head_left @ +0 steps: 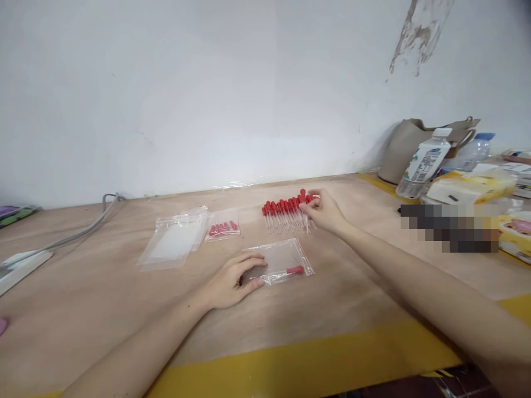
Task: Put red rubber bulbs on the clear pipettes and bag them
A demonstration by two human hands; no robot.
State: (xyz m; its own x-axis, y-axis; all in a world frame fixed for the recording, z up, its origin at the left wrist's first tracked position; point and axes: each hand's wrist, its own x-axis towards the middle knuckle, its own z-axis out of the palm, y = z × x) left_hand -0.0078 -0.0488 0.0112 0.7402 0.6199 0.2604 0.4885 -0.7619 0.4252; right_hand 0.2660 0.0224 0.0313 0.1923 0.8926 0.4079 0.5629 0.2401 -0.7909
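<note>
My right hand (326, 211) pinches a red-bulbed dropper (302, 194) at the right end of a row of similar droppers (282, 207). Their red bulbs point to the wall and their thin clear stems towards me. Nearer to me, a clear zip bag (276, 255) lies flat, with one red-bulbed dropper (295, 270) inside. My left hand (234, 279) rests at this bag's left edge, thumb and fingers apart. Behind it lie a smaller clear bag (223, 215) holding several red bulbs (224, 228) and some overlapping clear bags (174, 240).
On the right stand a labelled bottle (423, 163), a beige bag (398, 152) and a yellow-and-white soft pack (468, 188). A grey cable (89, 228) runs along the left. Yellow tape (290, 362) borders the table's front edge, and a white wall (207, 99) rises behind.
</note>
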